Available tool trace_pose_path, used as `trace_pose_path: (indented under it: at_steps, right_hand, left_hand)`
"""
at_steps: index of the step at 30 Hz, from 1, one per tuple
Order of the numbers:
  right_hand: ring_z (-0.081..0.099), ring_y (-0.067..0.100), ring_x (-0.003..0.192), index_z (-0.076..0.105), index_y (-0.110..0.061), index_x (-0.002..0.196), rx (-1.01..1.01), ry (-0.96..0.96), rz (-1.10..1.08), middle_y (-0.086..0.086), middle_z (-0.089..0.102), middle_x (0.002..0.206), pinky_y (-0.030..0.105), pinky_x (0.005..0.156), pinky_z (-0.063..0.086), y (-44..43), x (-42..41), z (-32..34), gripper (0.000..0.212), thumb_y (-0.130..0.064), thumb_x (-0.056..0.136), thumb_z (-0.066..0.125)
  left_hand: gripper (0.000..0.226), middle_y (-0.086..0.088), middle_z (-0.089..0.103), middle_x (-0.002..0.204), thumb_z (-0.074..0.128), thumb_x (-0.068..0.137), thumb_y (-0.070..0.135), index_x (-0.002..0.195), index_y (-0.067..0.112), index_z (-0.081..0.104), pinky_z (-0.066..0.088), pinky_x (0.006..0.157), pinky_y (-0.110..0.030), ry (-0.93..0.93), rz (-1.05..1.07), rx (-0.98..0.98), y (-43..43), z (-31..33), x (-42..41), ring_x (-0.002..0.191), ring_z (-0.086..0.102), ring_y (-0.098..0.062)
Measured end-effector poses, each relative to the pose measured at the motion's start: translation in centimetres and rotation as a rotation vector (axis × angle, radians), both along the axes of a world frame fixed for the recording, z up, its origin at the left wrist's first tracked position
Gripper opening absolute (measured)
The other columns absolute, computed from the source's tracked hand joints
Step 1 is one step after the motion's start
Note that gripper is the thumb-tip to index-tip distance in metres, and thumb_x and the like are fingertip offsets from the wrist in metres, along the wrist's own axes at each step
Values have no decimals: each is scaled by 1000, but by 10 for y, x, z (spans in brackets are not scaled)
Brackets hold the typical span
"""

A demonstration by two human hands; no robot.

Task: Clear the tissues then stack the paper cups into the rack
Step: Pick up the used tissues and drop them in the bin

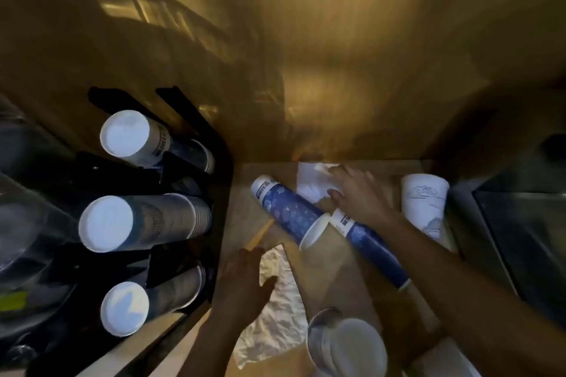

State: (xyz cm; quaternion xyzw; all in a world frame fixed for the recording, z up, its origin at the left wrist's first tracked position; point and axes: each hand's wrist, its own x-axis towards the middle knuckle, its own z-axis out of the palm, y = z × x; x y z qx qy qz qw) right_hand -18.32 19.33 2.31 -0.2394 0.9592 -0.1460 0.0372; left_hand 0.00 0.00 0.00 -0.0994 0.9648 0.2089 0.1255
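Note:
A black cup rack (190, 180) at the left holds three stacks of paper cups, bottoms toward me. On the counter lie two blue cup stacks: one (288, 213) in the middle, another (372, 249) partly under my right forearm. A white cup (424, 202) stands at the right and a stack of white cups (346, 343) sits near me. My right hand (355, 193) rests on a white tissue (312, 184) at the back, fingers spread. My left hand (248, 281) lies open, touching a crumpled tissue (278, 312) at the front.
A wooden stirrer (260, 234) lies beside the left hand. A wood-panelled wall rises behind the counter. A dark metal appliance or sink (520, 239) borders the right side. Dim clear containers (24, 223) sit far left of the rack.

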Motion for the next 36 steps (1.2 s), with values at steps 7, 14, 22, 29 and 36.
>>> trace_pose_path:
  at_steps: [7, 14, 22, 29, 36]
  right_hand:
    - [50, 32, 113, 44, -8, 126, 164, -125, -21, 16, 54, 126, 40, 88, 42, -22, -29, -33, 47, -25, 84, 57]
    - [53, 34, 107, 48, -7, 118, 265, -216, -40, 18, 52, 121, 41, 87, 43, -26, -36, -48, 44, -29, 82, 60]
    - [59, 34, 98, 60, -5, 101, 244, -222, -61, 20, 62, 108, 36, 78, 46, -32, -37, -47, 21, -9, 81, 55]
    - [62, 38, 84, 57, 0, 95, -127, -180, -167, 24, 65, 90, 41, 72, 50, -19, -33, -23, 15, -8, 84, 51]
    - [61, 21, 70, 62, -7, 83, -473, -155, -199, 10, 65, 77, 33, 59, 48, -2, -10, 35, 6, -9, 86, 57]
  left_hand:
    - [76, -4, 18, 155, 45, 88, 50, 148, 20, 9, 17, 117, -35, -247, -35, -183, 1, -34, 19, 143, 16, -21]
    - [47, 11, 40, 142, 43, 92, 38, 138, 35, 32, 23, 111, -26, -68, 6, -125, 1, -35, 21, 134, 32, -11]
    - [26, -4, 57, 128, 55, 87, 21, 112, 24, 63, 42, 99, -31, 3, 65, -89, 8, -21, 23, 118, 53, -26]
    - [5, 5, 67, 88, 54, 88, 24, 91, 23, 59, 44, 69, -27, 157, 312, 157, 7, 3, 27, 87, 63, -16]
    - [17, 5, 60, 65, 62, 84, 20, 77, 32, 52, 44, 60, -31, 279, 481, 346, 12, 36, 27, 71, 63, -21]
